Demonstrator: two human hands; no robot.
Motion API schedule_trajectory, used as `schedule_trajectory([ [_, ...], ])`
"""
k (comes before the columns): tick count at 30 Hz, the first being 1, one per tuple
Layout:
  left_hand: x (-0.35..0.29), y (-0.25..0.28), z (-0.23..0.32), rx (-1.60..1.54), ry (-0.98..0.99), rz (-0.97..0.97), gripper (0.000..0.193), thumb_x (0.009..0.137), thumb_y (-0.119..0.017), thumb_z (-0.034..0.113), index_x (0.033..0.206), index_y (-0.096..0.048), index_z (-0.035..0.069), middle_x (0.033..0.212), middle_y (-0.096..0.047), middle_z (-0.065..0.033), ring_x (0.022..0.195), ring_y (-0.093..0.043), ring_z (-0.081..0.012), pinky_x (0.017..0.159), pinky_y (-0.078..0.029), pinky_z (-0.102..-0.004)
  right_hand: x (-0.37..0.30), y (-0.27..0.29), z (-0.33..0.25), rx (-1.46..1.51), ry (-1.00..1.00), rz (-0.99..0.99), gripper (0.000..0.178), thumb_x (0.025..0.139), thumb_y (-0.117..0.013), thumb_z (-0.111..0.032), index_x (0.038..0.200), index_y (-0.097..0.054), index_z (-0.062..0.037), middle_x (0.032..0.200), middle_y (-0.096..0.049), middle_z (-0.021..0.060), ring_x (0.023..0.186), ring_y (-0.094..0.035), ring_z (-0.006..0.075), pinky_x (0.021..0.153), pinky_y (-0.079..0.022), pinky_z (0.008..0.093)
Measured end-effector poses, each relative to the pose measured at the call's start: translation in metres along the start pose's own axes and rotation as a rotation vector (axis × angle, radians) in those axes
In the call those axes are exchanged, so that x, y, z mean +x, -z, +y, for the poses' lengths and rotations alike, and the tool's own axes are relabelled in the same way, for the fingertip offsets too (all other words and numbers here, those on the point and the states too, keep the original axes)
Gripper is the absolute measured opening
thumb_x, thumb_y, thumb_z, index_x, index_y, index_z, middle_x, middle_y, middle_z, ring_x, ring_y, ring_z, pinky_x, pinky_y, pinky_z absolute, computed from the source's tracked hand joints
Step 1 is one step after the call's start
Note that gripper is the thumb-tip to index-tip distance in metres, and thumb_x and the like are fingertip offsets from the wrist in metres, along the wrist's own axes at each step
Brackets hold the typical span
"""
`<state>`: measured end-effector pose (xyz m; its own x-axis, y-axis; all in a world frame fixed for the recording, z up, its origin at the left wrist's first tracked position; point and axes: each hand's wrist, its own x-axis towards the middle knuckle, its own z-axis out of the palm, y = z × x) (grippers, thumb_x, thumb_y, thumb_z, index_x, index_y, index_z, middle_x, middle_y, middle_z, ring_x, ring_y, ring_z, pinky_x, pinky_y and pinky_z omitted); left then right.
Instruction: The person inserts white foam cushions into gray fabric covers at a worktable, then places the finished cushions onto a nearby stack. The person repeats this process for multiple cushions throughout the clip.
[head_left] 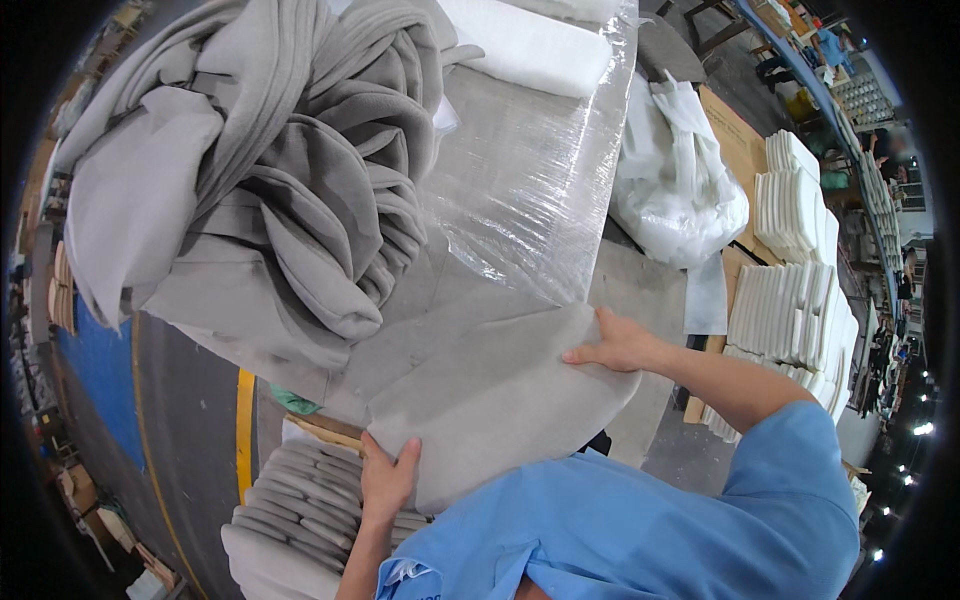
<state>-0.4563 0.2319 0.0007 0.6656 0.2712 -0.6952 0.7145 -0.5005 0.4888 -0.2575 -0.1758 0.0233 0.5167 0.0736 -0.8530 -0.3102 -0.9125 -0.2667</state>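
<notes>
A flat grey seat cushion [500, 395] with rounded corners lies at the near edge of the work table, close against my body. My left hand [388, 474] grips its left end, thumb on top. At its right end my right hand [622, 343] is closed on the edge, thumb over the upper face and the fingers partly hidden. Beyond it to the left is a big heap of folded grey fabric covers [320, 190]. Stacked grey cushions [300, 510] stand beside my left forearm.
Clear plastic film [530, 190] covers part of the table, with white padding [540, 50] at its far end. A white plastic bag [680, 190] sits to the right, near stacks of white foam pads [785, 310]. A yellow floor line [246, 430] runs at left.
</notes>
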Motion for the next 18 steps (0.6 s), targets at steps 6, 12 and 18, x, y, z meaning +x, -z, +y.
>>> schedule_trajectory([
  [6, 0.018, 0.005, 0.034, 0.167, 0.175, 0.028, 0.084, 0.099, -0.065, 0.052, 0.137, -0.039, -0.018, 0.125, -0.065, -0.039, 0.12, -0.064, -0.0523, 0.104, -0.049, -0.0479, 0.044, -0.004, -0.003, 0.01, -0.062, 0.011, 0.105, 0.076, -0.079, -0.076, 0.124, -0.061, 0.0152, 0.12, -0.069, 0.0323, 0.112, -0.071, 0.0397, 0.094, -0.056, 0.0453],
  [12, 0.054, 0.005, 0.006, 0.06, 0.226, -0.012, 0.077, 0.103, -0.057, 0.051, 0.137, -0.044, -0.017, 0.121, -0.067, -0.0373, 0.119, -0.064, -0.0513, 0.103, -0.048, -0.0485, 0.07, -0.003, -0.004, 0.121, -0.043, 0.042, 0.084, 0.082, -0.077, -0.072, 0.098, -0.076, 0.0106, 0.09, -0.076, 0.0224, 0.087, -0.075, 0.0331, 0.079, -0.057, 0.0437],
  [18, 0.083, 0.001, -0.019, 0.042, 0.255, -0.048, 0.064, 0.107, -0.045, 0.048, 0.125, -0.067, -0.01, 0.118, -0.069, -0.0351, 0.121, -0.063, -0.0492, 0.105, -0.047, -0.0475, 0.081, -0.005, -0.007, 0.166, -0.094, 0.023, 0.071, 0.097, -0.066, -0.06, 0.104, -0.077, 0.0098, 0.099, -0.077, 0.024, 0.092, -0.075, 0.0317, 0.083, -0.055, 0.043],
])
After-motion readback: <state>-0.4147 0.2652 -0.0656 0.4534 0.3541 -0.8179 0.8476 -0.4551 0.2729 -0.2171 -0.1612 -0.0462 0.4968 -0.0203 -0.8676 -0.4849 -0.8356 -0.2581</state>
